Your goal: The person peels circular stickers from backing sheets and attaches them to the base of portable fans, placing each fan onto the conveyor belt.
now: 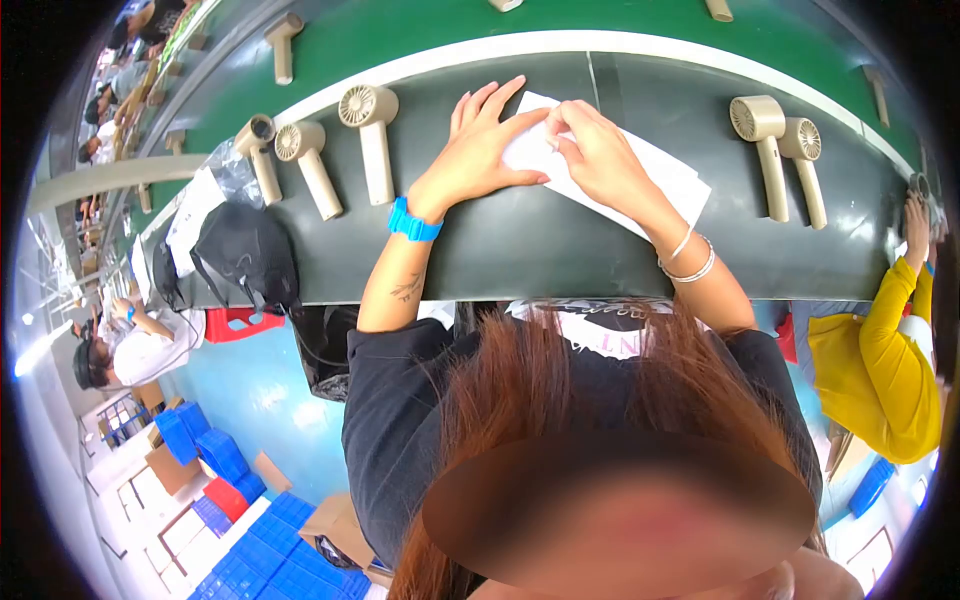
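A few white paper sheets (665, 180), partly overlapping, lie at a slant on the dark tabletop between my hands. My left hand (485, 145), with a blue watch at its wrist, rests with fingers spread at the sheets' left edge, its index finger and thumb reaching onto the paper. Over the upper part of the sheets, my right hand (605, 165) has thumb and fingertips pinched together. Whatever is between those fingertips is too small to make out. Left of my hands stands a beige handheld fan (376, 150); another beige fan (765, 150) is to the right.
More beige fans (312, 170) lie on both sides. A black bag (245, 255) and clear plastic (235, 175) occupy the left end. Beyond a white edge strip runs a green belt (420, 35) carrying fans. A co-worker in a yellow top (880, 350) is at the right.
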The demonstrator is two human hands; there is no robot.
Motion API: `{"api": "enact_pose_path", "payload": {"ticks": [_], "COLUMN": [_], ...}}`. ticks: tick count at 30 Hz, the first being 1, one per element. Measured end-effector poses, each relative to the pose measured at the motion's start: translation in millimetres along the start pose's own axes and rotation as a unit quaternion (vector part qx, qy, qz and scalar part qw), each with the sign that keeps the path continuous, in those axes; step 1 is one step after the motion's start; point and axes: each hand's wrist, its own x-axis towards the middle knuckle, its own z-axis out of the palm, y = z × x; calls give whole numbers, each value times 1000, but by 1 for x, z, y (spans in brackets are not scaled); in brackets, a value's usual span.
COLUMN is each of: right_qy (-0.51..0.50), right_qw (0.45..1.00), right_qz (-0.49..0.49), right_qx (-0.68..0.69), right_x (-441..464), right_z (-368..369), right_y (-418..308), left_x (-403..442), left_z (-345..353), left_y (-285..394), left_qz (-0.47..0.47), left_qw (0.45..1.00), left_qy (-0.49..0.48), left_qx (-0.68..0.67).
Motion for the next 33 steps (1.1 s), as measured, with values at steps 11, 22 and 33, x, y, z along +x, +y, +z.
{"api": "enact_pose_path", "payload": {"ticks": [11, 22, 33], "right_qy": [356, 300, 227], "right_qw": [850, 949, 955], "right_qz": [134, 28, -150], "right_qx": [-364, -89, 118], "right_x": [125, 27, -52], "right_z": [-132, -98, -83], "right_y": [86, -59, -74], "left_x": [2, 30, 14], "left_z": [1, -1, -2], "left_y": [3, 69, 94], "left_qz": [-16, 5, -3], "left_qw": [999, 910, 870], "left_qy": [13, 241, 272], "left_qx": [-29, -337, -412]}}
